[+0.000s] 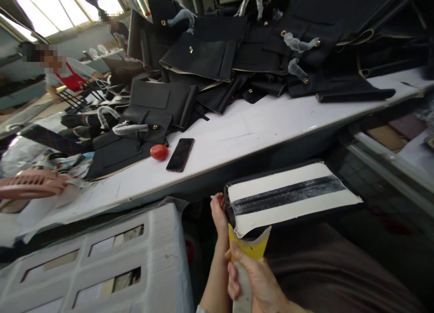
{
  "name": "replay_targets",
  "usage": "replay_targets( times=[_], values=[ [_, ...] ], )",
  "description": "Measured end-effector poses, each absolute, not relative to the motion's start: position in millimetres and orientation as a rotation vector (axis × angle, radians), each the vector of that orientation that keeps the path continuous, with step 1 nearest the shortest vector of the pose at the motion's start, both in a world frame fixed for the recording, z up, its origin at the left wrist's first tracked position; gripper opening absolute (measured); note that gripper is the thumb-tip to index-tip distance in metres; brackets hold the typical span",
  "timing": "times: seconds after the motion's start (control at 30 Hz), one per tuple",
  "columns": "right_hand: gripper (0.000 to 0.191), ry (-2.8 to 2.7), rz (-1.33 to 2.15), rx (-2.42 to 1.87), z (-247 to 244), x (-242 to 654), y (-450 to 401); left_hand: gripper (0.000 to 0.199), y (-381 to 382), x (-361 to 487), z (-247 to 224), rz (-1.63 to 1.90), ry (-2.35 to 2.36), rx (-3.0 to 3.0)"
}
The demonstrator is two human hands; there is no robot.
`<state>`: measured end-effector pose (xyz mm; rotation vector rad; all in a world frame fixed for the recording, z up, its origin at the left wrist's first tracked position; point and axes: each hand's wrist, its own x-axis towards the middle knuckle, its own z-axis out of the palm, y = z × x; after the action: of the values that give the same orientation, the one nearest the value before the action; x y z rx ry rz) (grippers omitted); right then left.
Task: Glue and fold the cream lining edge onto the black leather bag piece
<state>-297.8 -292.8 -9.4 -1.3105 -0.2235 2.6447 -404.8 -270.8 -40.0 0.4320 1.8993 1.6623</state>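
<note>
A black piece with white panels and a dark, scuffed middle strip (291,193) lies tilted above my lap. Beside its left end is my left hand (219,211), its fingers partly hidden behind the edge and what they grip unclear. My right hand (254,277) is wrapped round a tool with a pale handle and a yellow, curved-edged head (251,247). The tool's head is close to the near left corner of the piece.
A white table (251,128) bears black leather pieces (200,55), a phone (181,155) and a red round object (159,152). A pink fan (34,184) stands left. A covered rack (162,259) is at lower left. A person (69,76) is far left.
</note>
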Motion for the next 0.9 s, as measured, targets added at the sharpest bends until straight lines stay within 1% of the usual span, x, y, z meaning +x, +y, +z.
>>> replay_targets(
  times=[0.07,0.1,0.2,0.27,0.43,0.57,0.7,0.9],
  values=[
    [0.059,-0.206,2.631,-1.320,-9,-298,-293,0.062,-249,-413,-33,1.786,1.804,0.447],
    [0.059,-0.211,2.614,-1.332,-9,-298,-293,0.059,-243,-415,-28,1.805,1.775,0.522],
    [0.059,-0.225,2.578,-1.367,-8,-299,-295,0.045,-238,-413,-13,1.674,1.844,0.871],
    [0.058,-0.192,2.568,-1.393,-6,-301,-295,0.041,-240,-410,-7,1.565,1.947,0.991],
    [0.056,-0.079,2.542,-1.460,-2,-304,-295,0.038,-239,-408,-7,1.524,2.019,0.998],
    [0.064,-0.211,2.520,-1.466,-9,-305,-300,0.036,-236,-408,-8,1.503,2.064,1.005],
    [0.065,-0.365,2.509,-1.410,-17,-301,-300,0.034,-234,-406,-7,1.477,2.094,1.025],
    [0.067,-0.424,2.666,-1.309,-11,-290,-281,0.036,-232,-404,-8,1.487,2.094,0.968]
  ],
)
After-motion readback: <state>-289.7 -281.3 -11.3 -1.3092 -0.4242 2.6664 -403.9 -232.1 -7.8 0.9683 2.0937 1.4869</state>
